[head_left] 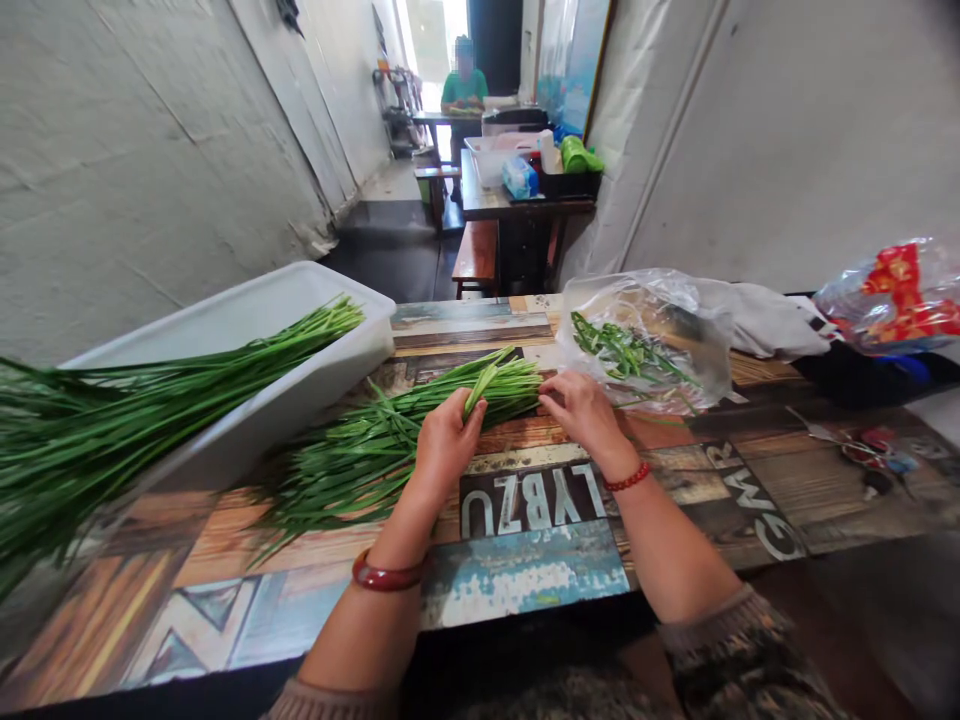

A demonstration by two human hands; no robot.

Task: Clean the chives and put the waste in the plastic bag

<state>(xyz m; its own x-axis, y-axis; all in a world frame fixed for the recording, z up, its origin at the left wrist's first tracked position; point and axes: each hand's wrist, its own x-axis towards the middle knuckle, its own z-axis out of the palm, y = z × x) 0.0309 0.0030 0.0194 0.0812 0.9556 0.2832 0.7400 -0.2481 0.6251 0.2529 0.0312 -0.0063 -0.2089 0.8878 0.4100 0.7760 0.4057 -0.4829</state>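
My left hand (446,440) is closed round a few garlic chives (484,385), their pale ends pointing up and to the right. Below it, a loose pile of garlic chives (352,460) lies on the patterned table (525,570), cut ends to the right. At those ends is my right hand (585,415), thumb and fingers pinched together; what is between them, if anything, is too small to make out. Just beyond the right hand lies a clear plastic bag (686,330) with green leaf scraps (622,345) in it.
A white plastic bin (300,285) on the left holds long chives (180,410) hanging over its side. On the right are a red-printed plastic package (892,290), a grey cloth (765,315) and keys (870,455). A person in green (463,90) sits at a far table.
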